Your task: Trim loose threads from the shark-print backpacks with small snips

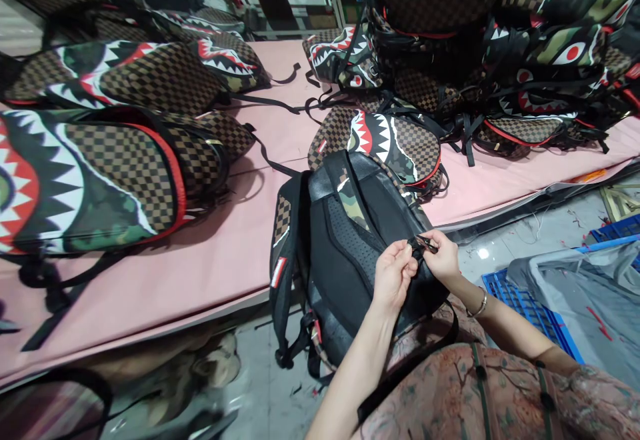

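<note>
A black backpack [345,273] with a padded back panel leans against the table edge, its back side facing up towards me. One shoulder strap [286,253], with checkered fabric and a small red label, hangs along its left side. At the right side of the bag, my left hand [397,270] pinches a black strap end. Close beside it, my right hand [441,253] is closed on a small dark buckle [425,244] on the same strap. The fingers partly hide how strap and buckle meet.
A pink-covered table [240,227] runs across the view. Checkered and camouflage backpacks with shark-mouth prints [125,173] lie on its left, with more piled [445,47] at the right. A blue crate [530,313] with grey sheeting stands on the floor at right.
</note>
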`<state>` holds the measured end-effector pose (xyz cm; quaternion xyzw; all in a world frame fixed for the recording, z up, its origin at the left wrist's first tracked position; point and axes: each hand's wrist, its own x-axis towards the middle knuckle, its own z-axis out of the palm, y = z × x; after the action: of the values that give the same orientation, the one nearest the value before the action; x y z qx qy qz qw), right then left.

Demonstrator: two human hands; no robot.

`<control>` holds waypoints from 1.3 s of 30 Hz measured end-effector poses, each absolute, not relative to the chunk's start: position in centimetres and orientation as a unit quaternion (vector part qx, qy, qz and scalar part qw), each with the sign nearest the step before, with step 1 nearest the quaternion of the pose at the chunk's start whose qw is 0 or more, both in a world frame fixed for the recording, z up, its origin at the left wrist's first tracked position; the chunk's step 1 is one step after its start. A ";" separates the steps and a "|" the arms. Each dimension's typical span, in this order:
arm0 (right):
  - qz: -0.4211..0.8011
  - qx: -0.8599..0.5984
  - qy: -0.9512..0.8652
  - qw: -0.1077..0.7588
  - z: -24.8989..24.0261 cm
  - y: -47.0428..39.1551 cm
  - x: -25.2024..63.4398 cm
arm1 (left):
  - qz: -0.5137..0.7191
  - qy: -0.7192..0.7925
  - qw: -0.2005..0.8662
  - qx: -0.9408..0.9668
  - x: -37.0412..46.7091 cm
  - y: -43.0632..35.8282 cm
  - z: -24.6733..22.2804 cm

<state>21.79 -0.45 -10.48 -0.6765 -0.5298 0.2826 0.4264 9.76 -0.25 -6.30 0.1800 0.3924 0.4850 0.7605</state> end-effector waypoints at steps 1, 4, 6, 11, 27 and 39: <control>0.289 -0.675 -0.525 0.431 -10.5 -0.4 21.8 | 0.476 0.381 0.768 0.194 9.7 -0.2 -6.3; 0.312 -0.667 -0.507 0.449 -10.8 -0.2 22.0 | 0.445 0.363 0.781 0.244 9.4 0.0 -6.5; 0.330 -0.659 -0.495 0.460 -10.9 -0.1 22.1 | 0.441 0.357 0.780 0.263 9.4 0.0 -6.6; 0.380 -0.637 -0.480 0.469 -10.7 0.3 22.5 | 0.468 0.379 0.747 0.282 10.1 -0.4 -7.2; 0.125 -0.555 -0.715 0.406 -8.8 -2.1 28.2 | 0.420 0.394 0.797 0.182 9.5 1.2 -6.6; 0.062 -0.492 -0.782 0.377 -8.0 -1.0 27.6 | 0.399 0.406 0.805 0.168 9.3 1.7 -6.2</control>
<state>27.59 -1.05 -8.03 -0.4918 -0.7823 0.0624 0.3772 9.30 1.71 -6.16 0.1677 0.4058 0.3990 0.8050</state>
